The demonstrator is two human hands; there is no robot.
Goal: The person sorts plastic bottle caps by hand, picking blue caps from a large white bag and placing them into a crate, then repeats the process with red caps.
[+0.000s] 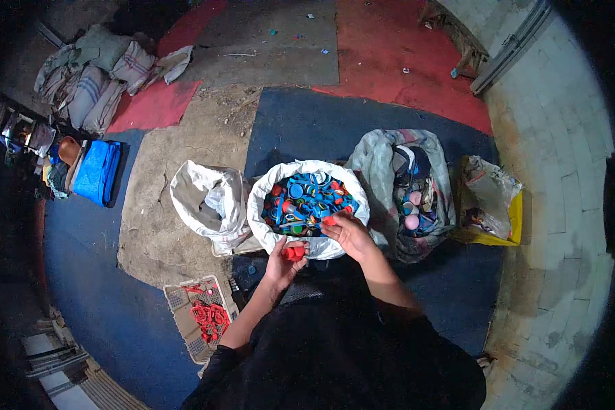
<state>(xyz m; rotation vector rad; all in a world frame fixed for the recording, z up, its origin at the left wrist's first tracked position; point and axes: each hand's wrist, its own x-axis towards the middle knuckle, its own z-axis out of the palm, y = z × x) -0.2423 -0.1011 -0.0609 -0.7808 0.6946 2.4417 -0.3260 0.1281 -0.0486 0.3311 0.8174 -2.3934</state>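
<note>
A white sack with its rim rolled down stands in front of me, filled with blue, red and a few green plastic caps. Over its near rim, my left hand is curled around several red caps. My right hand is at the sack's near right side, its fingertips closed on a red cap. To the left of my left forearm, a beige plastic crate contains red plastic pieces.
Left of the caps, another white sack holds pale plastic. A grey-green sack of mixed items and a yellow bag stand to the right, near a block wall. Folded sacks and a blue bundle lie at left.
</note>
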